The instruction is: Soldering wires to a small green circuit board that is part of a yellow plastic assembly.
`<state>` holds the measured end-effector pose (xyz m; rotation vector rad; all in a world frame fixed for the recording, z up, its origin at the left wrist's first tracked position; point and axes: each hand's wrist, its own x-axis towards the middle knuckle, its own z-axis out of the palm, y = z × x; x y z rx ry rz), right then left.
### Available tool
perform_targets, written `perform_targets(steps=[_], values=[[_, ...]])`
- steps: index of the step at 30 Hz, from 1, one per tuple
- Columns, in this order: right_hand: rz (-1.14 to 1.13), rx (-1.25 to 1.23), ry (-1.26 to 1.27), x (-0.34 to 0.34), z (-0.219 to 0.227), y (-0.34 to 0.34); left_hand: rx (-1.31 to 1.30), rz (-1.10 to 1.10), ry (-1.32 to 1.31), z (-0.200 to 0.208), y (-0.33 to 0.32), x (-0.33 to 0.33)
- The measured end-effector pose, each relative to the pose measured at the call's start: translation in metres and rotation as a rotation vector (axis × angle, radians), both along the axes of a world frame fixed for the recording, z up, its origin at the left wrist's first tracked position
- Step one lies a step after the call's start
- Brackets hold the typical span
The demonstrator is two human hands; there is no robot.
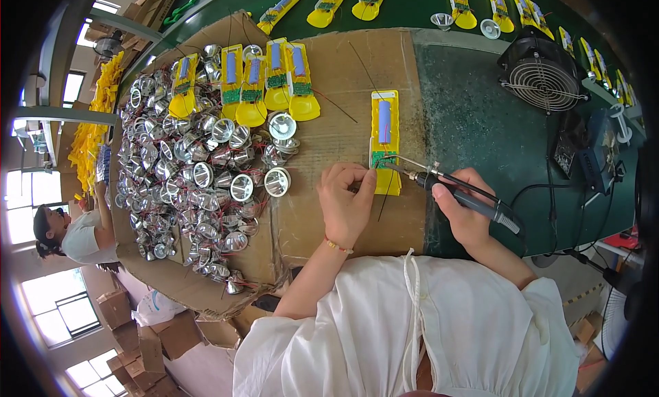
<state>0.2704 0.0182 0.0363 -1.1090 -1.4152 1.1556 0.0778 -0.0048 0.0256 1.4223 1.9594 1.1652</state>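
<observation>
In front of me a yellow lamp casing lies on the cardboard, holding a purple battery cell and a green circuit board. My right hand is wrapped around a soldering iron with a dark handle. Its metal tip reaches the board from the right. At the board's left edge my left hand is closed, thumb and forefinger pinched together. What those fingers hold is too small to make out. A thin dark wire sticks out from the casing below the board.
To the left, a cardboard tray carries a heap of silver reflectors, with several yellow casings on top. More casings line the green bench's far edge. A fan and a soldering station stand right. Another person works at far left.
</observation>
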Motion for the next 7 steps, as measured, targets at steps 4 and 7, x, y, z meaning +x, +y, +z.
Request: perform_targets(steps=[4, 7], values=[[-0.020, -0.015, 0.021, -0.0023, -0.0019, -0.0014, 0.000, 0.003, 0.009, -0.0002, -0.0005, 0.0000], [-0.054, 0.059, -0.001, -0.0030, -0.0052, -0.0045, 0.006, -0.001, -0.008, -0.0012, -0.0004, -0.0006]])
